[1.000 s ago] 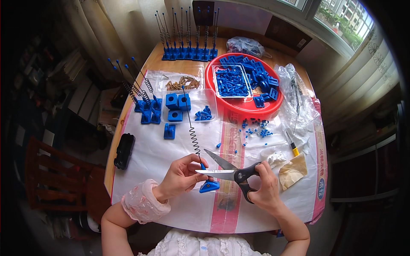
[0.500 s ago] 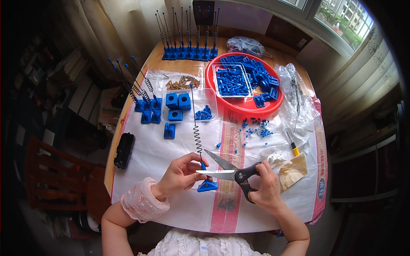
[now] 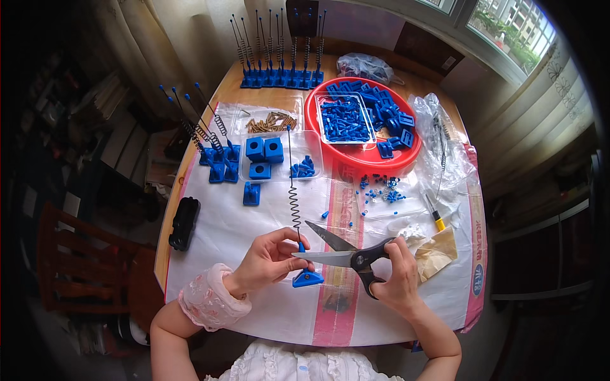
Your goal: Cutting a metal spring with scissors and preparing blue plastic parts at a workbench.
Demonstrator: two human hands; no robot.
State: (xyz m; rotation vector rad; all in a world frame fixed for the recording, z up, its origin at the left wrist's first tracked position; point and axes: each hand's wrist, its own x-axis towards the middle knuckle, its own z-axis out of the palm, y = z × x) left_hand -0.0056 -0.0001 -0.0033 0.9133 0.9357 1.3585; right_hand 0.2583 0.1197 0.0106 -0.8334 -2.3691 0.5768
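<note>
My left hand (image 3: 277, 255) pinches the blue stem of a spring piece. Its dark coiled wire (image 3: 294, 206) rises to a small blue tip, and its blue triangular base (image 3: 308, 278) hangs below my fingers. My right hand (image 3: 398, 273) has its fingers through the black handles of a pair of scissors (image 3: 338, 259). The blades are spread apart and point left. The lower blade lies across the blue stem at my left fingertips; whether it touches the stem I cannot tell. The upper blade ends just right of the coil's foot.
A red basin (image 3: 416, 152) holds blue parts and a clear tray of small blue pieces. A clear box (image 3: 279, 176) with blue blocks stands left of it, near brass-coloured pins (image 3: 272, 122). Finished-looking spring pieces (image 3: 220, 165) stand left. A yellow-handled tool (image 3: 439, 220) lies right.
The wire's blue tip has swung slightly right. The scissors have turned a little in my right hand, and their handles sit slightly farther right. My left hand keeps its pinch.
</note>
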